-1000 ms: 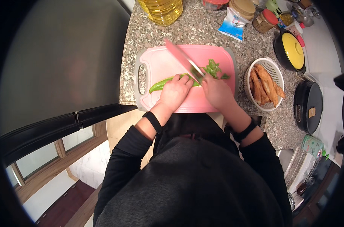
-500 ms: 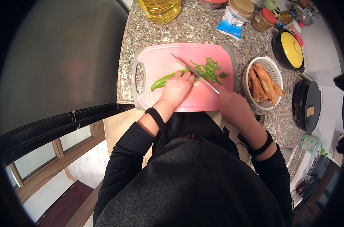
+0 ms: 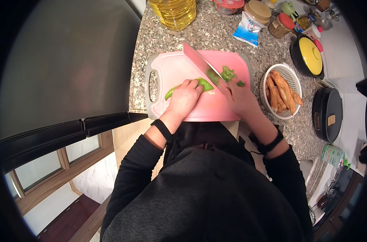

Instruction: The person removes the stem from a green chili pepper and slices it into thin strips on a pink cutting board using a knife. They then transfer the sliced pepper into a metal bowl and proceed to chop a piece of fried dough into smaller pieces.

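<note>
A pink cutting board (image 3: 167,66) with grey ends lies on the speckled counter. On it my left hand (image 3: 184,99) is closed over a long green pepper (image 3: 207,84), whose cut end points right. My right hand (image 3: 244,101) grips the handle of a kitchen knife (image 3: 200,61). The broad blade slants toward the far left, its tip beyond the board's far edge, its flat side showing and reflecting pink. Cut green pepper pieces (image 3: 228,73) lie just right of the blade, which partly hides them. A few pale seeds are near the pepper's cut end.
Right of the board stands a white basket (image 3: 298,86) of brown fried sticks. Beyond it are a black pot with a yellow lid (image 3: 311,55) and a round black appliance (image 3: 327,115). An oil jug (image 3: 174,14), a blue-white packet (image 3: 248,30) and jars (image 3: 281,25) line the back.
The knife has lifted off the pepper and moved right against the cut pieces, its blade tilting to show its flat. My left hand stays on the pepper. The view has shifted slightly.
</note>
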Available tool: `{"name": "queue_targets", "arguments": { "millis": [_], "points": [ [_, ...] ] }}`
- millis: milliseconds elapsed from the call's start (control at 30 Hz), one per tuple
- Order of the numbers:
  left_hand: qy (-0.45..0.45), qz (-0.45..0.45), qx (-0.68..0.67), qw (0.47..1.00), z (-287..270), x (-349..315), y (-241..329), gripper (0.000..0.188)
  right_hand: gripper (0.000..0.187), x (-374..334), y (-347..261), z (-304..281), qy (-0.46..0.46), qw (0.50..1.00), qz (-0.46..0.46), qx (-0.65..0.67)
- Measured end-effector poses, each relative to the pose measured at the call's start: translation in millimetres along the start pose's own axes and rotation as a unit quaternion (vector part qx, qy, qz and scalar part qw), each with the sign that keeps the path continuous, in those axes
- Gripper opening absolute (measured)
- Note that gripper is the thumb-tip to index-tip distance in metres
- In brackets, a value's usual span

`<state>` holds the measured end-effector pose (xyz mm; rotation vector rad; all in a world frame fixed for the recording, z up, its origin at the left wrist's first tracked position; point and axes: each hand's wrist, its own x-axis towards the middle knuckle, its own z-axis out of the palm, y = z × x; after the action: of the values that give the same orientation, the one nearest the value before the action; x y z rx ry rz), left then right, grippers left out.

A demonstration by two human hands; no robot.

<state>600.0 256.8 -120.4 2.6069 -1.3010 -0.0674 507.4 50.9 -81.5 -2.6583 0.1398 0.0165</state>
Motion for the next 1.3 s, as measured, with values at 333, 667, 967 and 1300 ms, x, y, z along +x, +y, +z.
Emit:
{"name": "queue_targets", "arguments": {
  "millis": [333, 667, 967, 1300],
  "points": [
    [0.034, 0.05, 0.038, 0.997, 6, 8, -2, 0.015, 0.013, -49, -13, -29, -0.121, 0.986, 0.03, -0.113],
    [0.012, 0.037, 0.03, 0.999, 3, 4, -2, 0.026, 0.018, 15, -19, 28, -0.019, 1.0, 0.015, -0.008],
    [0.066, 0.063, 0.025, 0.996, 12, 17, 0, 0.016, 0.02, -36, -2, -33, -0.07, 0.995, 0.012, -0.069],
    [0.067, 0.063, 0.01, 0.996, 12, 13, -4, 0.019, 0.018, 15, -18, 27, -0.042, 0.998, 0.036, -0.031]
  ]
}}
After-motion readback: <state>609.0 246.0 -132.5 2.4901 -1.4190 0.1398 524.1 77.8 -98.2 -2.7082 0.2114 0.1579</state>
